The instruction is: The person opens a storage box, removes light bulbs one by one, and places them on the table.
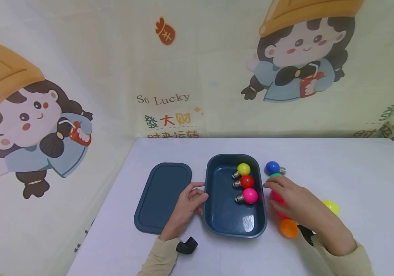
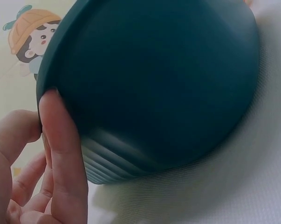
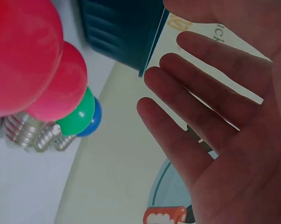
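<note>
A dark blue plastic box (image 1: 221, 226) holds three toy light bulbs along its right side: a yellow bulb (image 1: 243, 169), a red bulb (image 1: 247, 181) and a pink bulb (image 1: 250, 196). My left hand (image 1: 187, 205) holds the box's left rim between thumb and a finger; in the left wrist view those fingers (image 2: 63, 154) meet the rim. Just right of the box, my right hand (image 1: 301, 203) hovers over loose bulbs, its fingers spread and relaxed. The right wrist view shows the right palm (image 3: 238, 149) with nothing in it. Pink bulbs (image 3: 19, 56) lie beside it.
A dark blue lid (image 1: 159, 195) lies flat left of the box. Right of the box are a blue bulb (image 1: 272, 168), a partly hidden green bulb (image 1: 276, 175), an orange bulb (image 1: 289, 228) and a yellow bulb (image 1: 331, 207). A printed cloth (image 1: 217, 76) hangs behind the white table (image 1: 372, 172).
</note>
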Tool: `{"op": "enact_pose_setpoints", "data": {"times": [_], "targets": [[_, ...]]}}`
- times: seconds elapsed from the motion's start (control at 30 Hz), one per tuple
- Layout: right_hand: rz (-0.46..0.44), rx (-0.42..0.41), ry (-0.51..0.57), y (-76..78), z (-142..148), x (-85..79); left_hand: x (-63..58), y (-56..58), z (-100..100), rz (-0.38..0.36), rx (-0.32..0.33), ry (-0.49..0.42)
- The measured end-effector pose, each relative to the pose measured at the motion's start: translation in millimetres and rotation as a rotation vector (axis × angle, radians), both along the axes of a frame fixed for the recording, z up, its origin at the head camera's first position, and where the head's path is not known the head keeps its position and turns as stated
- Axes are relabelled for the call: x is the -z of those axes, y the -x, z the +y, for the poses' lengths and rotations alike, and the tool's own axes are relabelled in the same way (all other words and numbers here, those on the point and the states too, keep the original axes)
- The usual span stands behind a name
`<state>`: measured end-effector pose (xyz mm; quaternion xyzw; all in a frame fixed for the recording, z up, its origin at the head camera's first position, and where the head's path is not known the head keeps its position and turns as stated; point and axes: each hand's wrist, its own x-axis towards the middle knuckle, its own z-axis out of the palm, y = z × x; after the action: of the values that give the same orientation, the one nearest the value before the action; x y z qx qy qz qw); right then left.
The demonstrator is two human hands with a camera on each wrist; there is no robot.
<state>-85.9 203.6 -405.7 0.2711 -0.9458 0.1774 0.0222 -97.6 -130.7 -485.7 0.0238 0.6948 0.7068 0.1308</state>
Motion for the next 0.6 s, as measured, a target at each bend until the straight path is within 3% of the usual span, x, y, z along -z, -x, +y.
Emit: {"op": "enact_pose_setpoints", "data": {"times": [0.4,0.6], "targets": [[0.017,-0.03,-0.006,5.8,-22.2,4.0,1.5,-0.4,-1.4,0.005,0.007,-0.002],[0.07,-0.088,-0.005,9.5,-30.5,5.5,0.1,-0.5,-1.0,0.006,0.006,0.004]]}}
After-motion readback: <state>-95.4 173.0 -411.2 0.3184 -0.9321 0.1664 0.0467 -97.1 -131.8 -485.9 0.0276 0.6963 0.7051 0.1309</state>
